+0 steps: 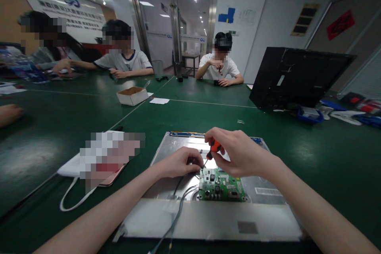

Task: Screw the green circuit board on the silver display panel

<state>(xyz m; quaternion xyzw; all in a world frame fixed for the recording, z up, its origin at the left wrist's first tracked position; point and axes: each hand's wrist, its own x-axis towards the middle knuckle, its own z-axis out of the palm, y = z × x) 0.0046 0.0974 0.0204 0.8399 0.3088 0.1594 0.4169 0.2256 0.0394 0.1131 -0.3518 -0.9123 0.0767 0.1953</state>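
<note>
A green circuit board [222, 185] lies on the silver metal back of a flat display panel [268, 222]. My right hand [238, 151] is closed around the red and black handle of a screwdriver [214, 147], whose thin shaft slants down to the board's upper left corner. Beside that corner my left hand [181, 162] has its fingers curled together at the screwdriver's tip; what they pinch, if anything, is hidden. Dark cables [180, 206] run from the board's left side over the panel's front edge. Along the panel's far edge sits a narrow blue board strip [187, 134].
Left of the panel lie a white pouch [70, 166] with a strap and a pink phone-like item [114, 175]. Farther back stand an open cardboard box [133, 96] and a large black monitor housing [300, 79]. A blue tray [309, 115] sits beside it. Several people sit around the green table [190, 117].
</note>
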